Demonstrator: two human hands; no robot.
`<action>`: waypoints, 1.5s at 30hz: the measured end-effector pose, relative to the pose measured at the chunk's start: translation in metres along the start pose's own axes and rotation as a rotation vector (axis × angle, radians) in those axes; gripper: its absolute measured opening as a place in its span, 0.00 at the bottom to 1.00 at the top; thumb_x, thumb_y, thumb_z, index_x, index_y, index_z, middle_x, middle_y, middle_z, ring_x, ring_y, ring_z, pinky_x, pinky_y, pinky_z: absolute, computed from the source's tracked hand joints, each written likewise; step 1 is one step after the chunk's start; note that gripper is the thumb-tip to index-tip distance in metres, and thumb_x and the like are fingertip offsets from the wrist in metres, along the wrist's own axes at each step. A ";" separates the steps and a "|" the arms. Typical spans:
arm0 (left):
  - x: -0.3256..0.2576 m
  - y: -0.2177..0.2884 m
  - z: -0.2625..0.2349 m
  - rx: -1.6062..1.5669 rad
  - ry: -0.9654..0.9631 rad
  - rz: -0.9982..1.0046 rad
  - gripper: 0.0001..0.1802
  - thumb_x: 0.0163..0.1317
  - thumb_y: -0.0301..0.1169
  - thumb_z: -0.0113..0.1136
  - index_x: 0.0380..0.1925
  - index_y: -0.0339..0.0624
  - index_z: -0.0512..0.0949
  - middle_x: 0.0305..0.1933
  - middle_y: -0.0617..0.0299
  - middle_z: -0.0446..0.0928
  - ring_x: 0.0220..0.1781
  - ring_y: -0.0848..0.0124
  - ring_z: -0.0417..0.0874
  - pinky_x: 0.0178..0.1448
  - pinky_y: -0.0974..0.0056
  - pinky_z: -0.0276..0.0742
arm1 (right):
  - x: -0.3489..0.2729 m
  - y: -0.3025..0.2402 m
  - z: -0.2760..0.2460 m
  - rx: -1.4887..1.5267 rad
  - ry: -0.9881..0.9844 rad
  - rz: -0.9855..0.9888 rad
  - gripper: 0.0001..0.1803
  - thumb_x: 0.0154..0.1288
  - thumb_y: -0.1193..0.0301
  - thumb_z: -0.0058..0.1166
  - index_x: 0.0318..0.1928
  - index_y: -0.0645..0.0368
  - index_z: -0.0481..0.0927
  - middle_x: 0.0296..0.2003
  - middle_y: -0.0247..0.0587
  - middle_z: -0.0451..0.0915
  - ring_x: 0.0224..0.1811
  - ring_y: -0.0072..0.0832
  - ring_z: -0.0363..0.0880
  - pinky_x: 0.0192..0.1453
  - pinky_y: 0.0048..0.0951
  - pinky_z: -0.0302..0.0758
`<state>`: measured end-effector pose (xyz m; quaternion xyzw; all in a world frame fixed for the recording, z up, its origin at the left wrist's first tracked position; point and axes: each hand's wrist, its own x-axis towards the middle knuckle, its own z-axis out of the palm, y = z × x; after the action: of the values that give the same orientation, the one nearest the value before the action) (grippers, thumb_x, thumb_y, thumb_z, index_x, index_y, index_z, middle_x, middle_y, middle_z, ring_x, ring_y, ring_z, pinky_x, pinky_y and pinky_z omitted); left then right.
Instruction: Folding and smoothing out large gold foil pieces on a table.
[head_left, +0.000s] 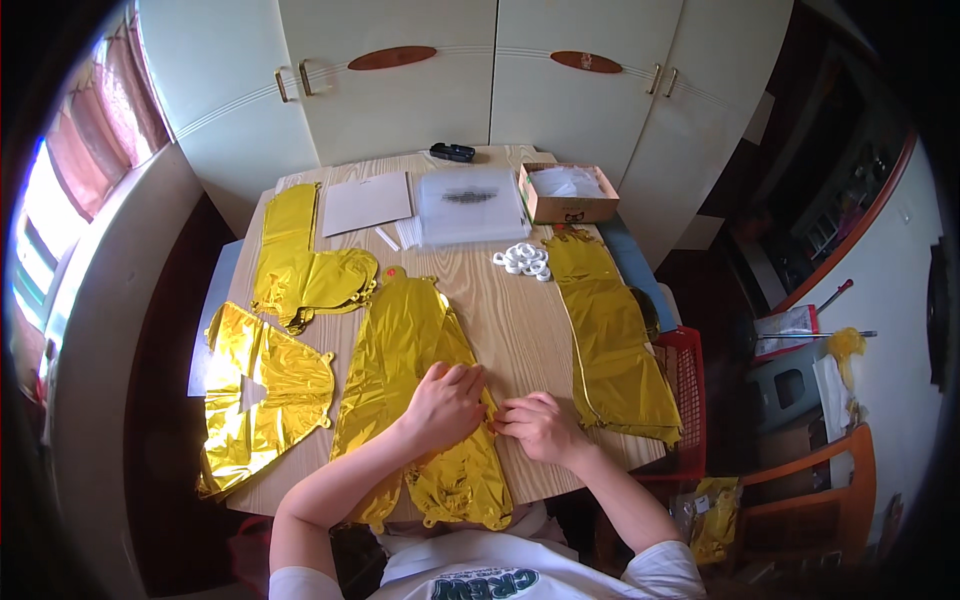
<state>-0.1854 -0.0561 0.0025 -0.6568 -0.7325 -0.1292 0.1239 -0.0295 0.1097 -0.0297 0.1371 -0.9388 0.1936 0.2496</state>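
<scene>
A flat gold foil balloon (pixel 400 350) lies in front of me, its lower end reaching the table's near edge. My left hand (pixel 445 405) rests on its right part, fingers curled and closed at the foil's edge. Just to the right, my right hand (pixel 540 427) pinches that same edge, thumb and fingertips together. Exactly what sits between the fingertips is too small to see. Further flat gold balloons lie around: an angular one (pixel 285 400) at the near left, a bent one (pixel 290 250) behind it, and a long stack (pixel 615 345) on the right.
White ribbon rolls (pixel 524 260) are heaped beside the right stack. Behind stand a cardboard box (pixel 570 205) of plastic bags, a pile of clear bags (pixel 470 215), a grey card sheet (pixel 368 203) and a black case (pixel 452 152). A red basket (pixel 685 390) and wooden chair (pixel 850 470) are at the right.
</scene>
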 end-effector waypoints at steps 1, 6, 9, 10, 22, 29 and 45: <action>0.002 -0.004 0.004 0.013 -0.005 -0.008 0.24 0.58 0.41 0.61 0.48 0.35 0.78 0.57 0.54 0.77 0.54 0.64 0.76 0.57 0.57 0.68 | 0.001 0.000 -0.001 0.004 -0.002 0.003 0.09 0.56 0.75 0.56 0.34 0.52 0.89 0.38 0.28 0.86 0.50 0.27 0.82 0.56 0.33 0.71; 0.014 -0.018 0.012 0.072 -0.014 -0.091 0.26 0.58 0.45 0.61 0.48 0.34 0.78 0.56 0.53 0.77 0.51 0.63 0.75 0.53 0.59 0.67 | 0.002 -0.003 -0.003 0.025 -0.009 0.027 0.10 0.56 0.77 0.56 0.34 0.52 0.89 0.39 0.29 0.87 0.50 0.28 0.83 0.56 0.33 0.71; 0.021 -0.029 0.017 0.107 -0.018 -0.141 0.27 0.58 0.46 0.61 0.48 0.33 0.78 0.55 0.53 0.77 0.50 0.64 0.75 0.51 0.60 0.67 | 0.000 -0.001 -0.001 0.026 -0.009 0.028 0.09 0.57 0.75 0.56 0.35 0.53 0.89 0.39 0.29 0.87 0.51 0.27 0.82 0.56 0.34 0.71; 0.023 -0.034 0.020 0.124 -0.013 -0.146 0.28 0.58 0.47 0.61 0.48 0.33 0.77 0.55 0.53 0.77 0.50 0.64 0.75 0.51 0.60 0.67 | -0.001 -0.001 -0.001 0.024 -0.011 0.026 0.09 0.58 0.74 0.55 0.36 0.53 0.88 0.40 0.29 0.87 0.52 0.27 0.82 0.56 0.34 0.71; 0.042 -0.069 0.030 0.222 -0.063 -0.244 0.34 0.58 0.53 0.59 0.52 0.32 0.77 0.55 0.55 0.77 0.53 0.66 0.75 0.53 0.60 0.68 | -0.001 -0.001 -0.002 0.040 -0.019 0.038 0.10 0.57 0.76 0.55 0.36 0.54 0.89 0.40 0.31 0.87 0.53 0.28 0.82 0.56 0.34 0.71; 0.045 -0.080 0.032 0.221 -0.080 -0.279 0.37 0.58 0.56 0.58 0.53 0.32 0.77 0.58 0.58 0.77 0.55 0.68 0.74 0.56 0.61 0.67 | -0.001 -0.001 0.000 0.045 -0.005 0.044 0.10 0.54 0.78 0.58 0.34 0.53 0.89 0.39 0.31 0.87 0.51 0.30 0.83 0.55 0.35 0.71; 0.070 -0.083 0.005 0.174 -0.461 -0.344 0.65 0.32 0.76 0.65 0.60 0.32 0.72 0.69 0.53 0.68 0.69 0.62 0.65 0.65 0.56 0.62 | -0.003 -0.007 -0.005 -0.017 -0.013 0.011 0.11 0.56 0.77 0.57 0.37 0.54 0.89 0.40 0.31 0.87 0.51 0.29 0.83 0.55 0.34 0.71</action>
<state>-0.2758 0.0024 0.0203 -0.5220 -0.8502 0.0672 -0.0137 -0.0225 0.1064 -0.0252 0.1313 -0.9428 0.1861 0.2436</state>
